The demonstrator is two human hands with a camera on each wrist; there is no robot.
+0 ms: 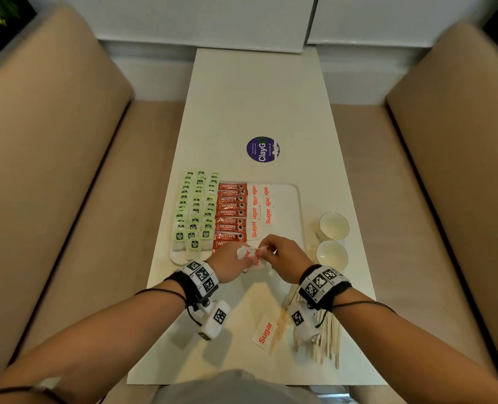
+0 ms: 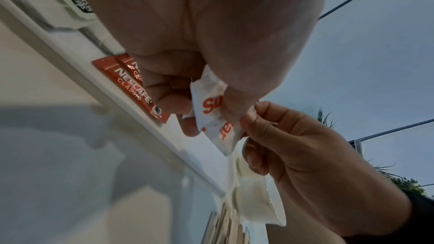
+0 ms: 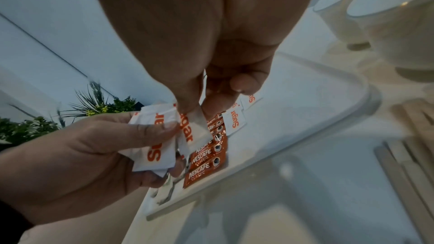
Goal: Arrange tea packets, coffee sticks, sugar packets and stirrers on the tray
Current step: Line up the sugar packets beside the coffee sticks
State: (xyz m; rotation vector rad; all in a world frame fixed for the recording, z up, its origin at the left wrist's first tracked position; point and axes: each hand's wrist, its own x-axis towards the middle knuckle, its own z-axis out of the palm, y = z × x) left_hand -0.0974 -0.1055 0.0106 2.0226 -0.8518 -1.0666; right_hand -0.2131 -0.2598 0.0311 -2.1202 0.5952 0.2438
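A white tray (image 1: pixel 295 199) holds rows of green tea packets (image 1: pixel 195 208), red Nescafe coffee sticks (image 1: pixel 231 212) and white sugar packets (image 1: pixel 260 209). Just above the tray's near edge my left hand (image 1: pixel 230 262) grips a small bunch of sugar packets (image 1: pixel 249 255). My right hand (image 1: pixel 282 258) pinches one sugar packet (image 3: pixel 196 133) out of that bunch between thumb and forefinger. In the left wrist view the bunch (image 2: pixel 209 103) sits in my curled fingers. One loose sugar packet (image 1: pixel 264 332) and a pile of wooden stirrers (image 1: pixel 328 333) lie on the table near me.
Two white cups (image 1: pixel 332 225) stand on the table right of the tray. A round purple sticker (image 1: pixel 262 149) lies beyond the tray. Beige sofa seats flank the white table (image 1: pixel 256 97) on both sides.
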